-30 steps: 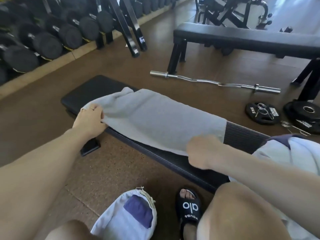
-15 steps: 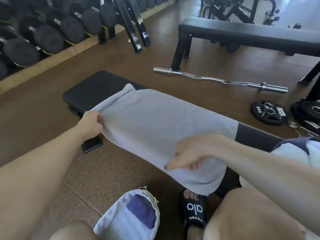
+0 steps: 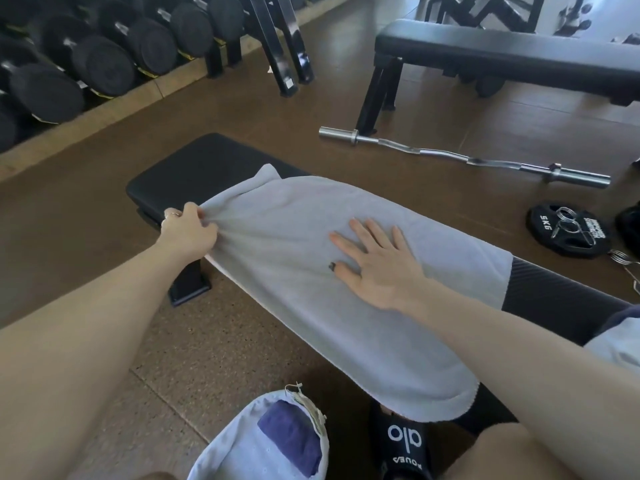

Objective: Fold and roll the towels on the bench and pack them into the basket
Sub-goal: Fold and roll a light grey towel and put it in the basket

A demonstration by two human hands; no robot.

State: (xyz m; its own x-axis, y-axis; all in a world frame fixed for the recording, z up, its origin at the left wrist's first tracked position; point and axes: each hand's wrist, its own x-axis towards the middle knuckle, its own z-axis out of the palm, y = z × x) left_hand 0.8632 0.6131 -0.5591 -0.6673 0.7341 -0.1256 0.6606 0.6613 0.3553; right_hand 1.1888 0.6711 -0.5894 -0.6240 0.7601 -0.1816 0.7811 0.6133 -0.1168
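Note:
A grey towel (image 3: 298,237) lies spread along the black bench (image 3: 201,168), its near edge hanging over the bench's front side. My left hand (image 3: 188,232) pinches the towel's left end. My right hand (image 3: 377,263) rests flat on the towel's middle, fingers spread, holding nothing. A light fabric basket (image 3: 228,455) stands on the floor at the bottom centre, with a rolled purple towel (image 3: 291,436) inside. More white and dark cloth (image 3: 620,337) lies on the bench at the right edge.
A curl bar (image 3: 460,157) and a 5 kg plate (image 3: 564,230) lie on the floor behind the bench. A second bench (image 3: 512,53) stands farther back. Dumbbells (image 3: 104,60) fill a rack at left. My sandalled foot (image 3: 403,441) is beside the basket.
My right hand let go of the towel's near edge, opened, and moved up to lie flat on the towel. The near edge now hangs lower over the bench front. The left hand kept its grip.

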